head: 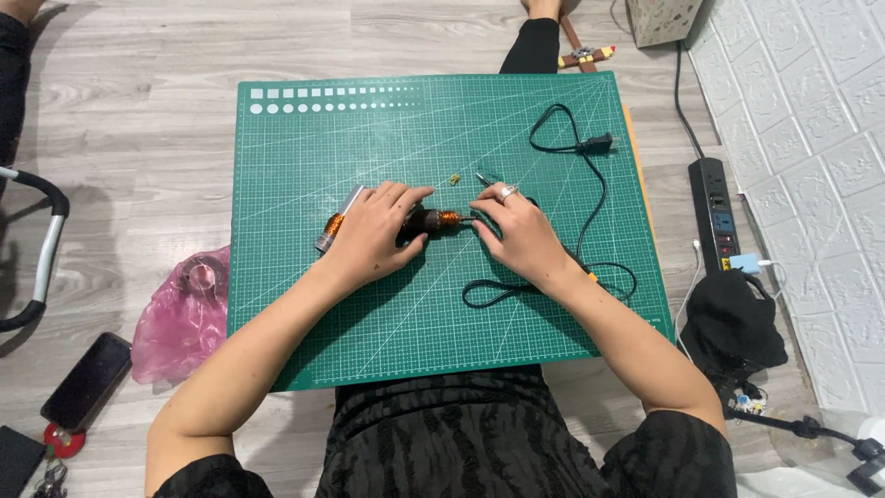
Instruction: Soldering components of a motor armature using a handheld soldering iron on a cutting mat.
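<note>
My left hand (pixel 373 231) clasps a small dark motor with copper-wire windings (pixel 433 220), lying mid-way across the green gridded cutting mat (pixel 304 157). My right hand (pixel 516 231) pinches thin metal tweezers (pixel 483 178) just right of the copper end; a black power cord (pixel 595 198) trails right.

Your arms are bare from the elbows down, with short black sleeves ending just above them. You wear a silver ring on a finger of your right hand (pixel 524 231); your left hand (pixel 373 232) carries none. Your black clothing has a faint wavy, ribbed texture across the lap.
</note>
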